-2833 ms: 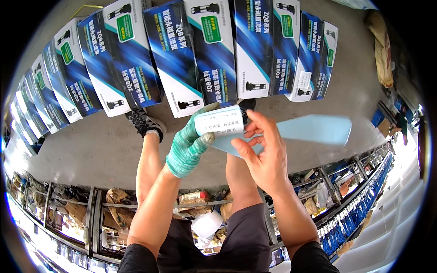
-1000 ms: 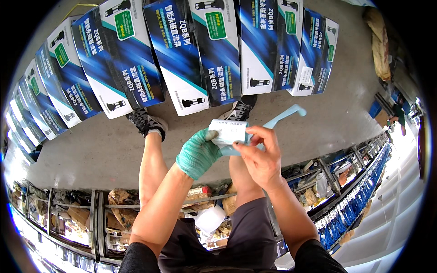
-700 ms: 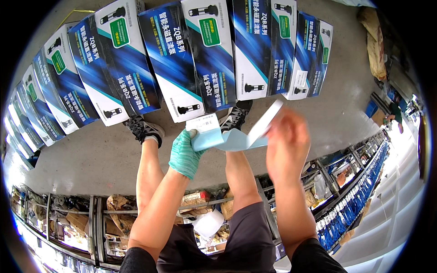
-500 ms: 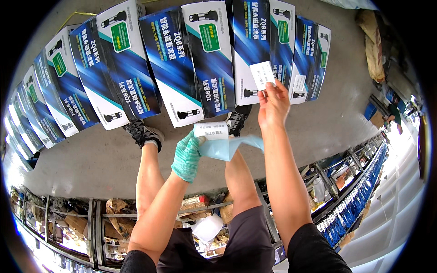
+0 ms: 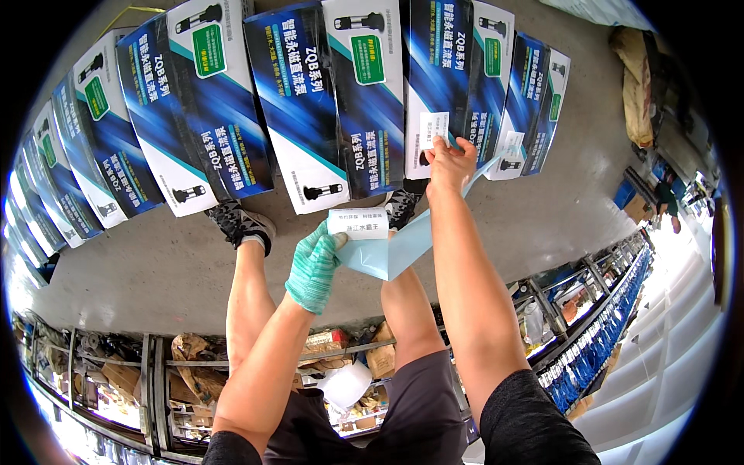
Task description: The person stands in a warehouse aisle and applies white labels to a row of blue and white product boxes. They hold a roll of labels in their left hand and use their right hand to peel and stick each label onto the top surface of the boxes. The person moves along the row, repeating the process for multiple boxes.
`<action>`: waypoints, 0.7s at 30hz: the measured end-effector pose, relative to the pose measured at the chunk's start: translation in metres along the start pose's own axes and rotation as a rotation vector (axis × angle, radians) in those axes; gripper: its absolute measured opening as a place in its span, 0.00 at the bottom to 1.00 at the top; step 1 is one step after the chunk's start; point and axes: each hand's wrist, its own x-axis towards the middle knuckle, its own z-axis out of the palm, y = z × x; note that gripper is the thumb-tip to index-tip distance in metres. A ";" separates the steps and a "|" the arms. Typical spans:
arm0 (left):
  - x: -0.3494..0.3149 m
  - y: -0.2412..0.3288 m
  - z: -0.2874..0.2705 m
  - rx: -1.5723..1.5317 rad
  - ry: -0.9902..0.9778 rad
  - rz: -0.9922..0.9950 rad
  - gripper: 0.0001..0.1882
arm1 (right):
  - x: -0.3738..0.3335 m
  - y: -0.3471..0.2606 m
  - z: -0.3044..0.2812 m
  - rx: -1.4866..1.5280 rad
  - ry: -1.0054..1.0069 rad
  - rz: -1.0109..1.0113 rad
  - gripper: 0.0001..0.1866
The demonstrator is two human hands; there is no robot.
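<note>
My left hand (image 5: 313, 267), in a green knitted glove, grips a strip of white labels (image 5: 358, 223) at its left edge. The strip's light blue backing (image 5: 411, 240) folds and trails up to the right, passing behind my right forearm. My bare right hand (image 5: 452, 164) pinches the lower edge of a single white label (image 5: 434, 129). This label lies over the lower white part of a blue and white carton (image 5: 438, 66); whether all of it touches the carton I cannot tell. The carton to the right bears a similar white label (image 5: 512, 143).
More blue and white cartons (image 5: 194, 101) stand in a curved row from far left to right, before my feet (image 5: 244, 225). Behind me runs a metal rack (image 5: 159, 387) with packed goods. A brown sack (image 5: 637, 85) lies at the far right on the grey floor (image 5: 178, 287).
My right hand has moved slightly left with the label, which now sits straighter against the carton. The blue backing has swung up to the right. My left hand has barely moved.
</note>
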 end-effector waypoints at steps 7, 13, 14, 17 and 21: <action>0.000 0.002 0.004 0.011 -0.124 0.065 0.21 | 0.052 0.029 -0.071 -0.745 -0.039 -0.272 0.13; -0.009 0.018 0.004 0.034 -0.178 0.151 0.23 | 0.050 -0.058 -0.017 -0.291 -0.614 0.048 0.21; -0.007 0.015 0.001 0.042 -0.181 0.145 0.25 | 0.050 -0.061 -0.014 -0.324 -0.561 -0.037 0.20; -0.010 0.026 -0.003 -0.070 -0.172 0.196 0.26 | -0.030 -0.101 0.001 -0.349 -0.881 -0.188 0.19; -0.016 0.034 -0.006 -0.082 -0.169 0.276 0.27 | -0.140 -0.114 -0.032 -0.448 -1.003 -0.671 0.16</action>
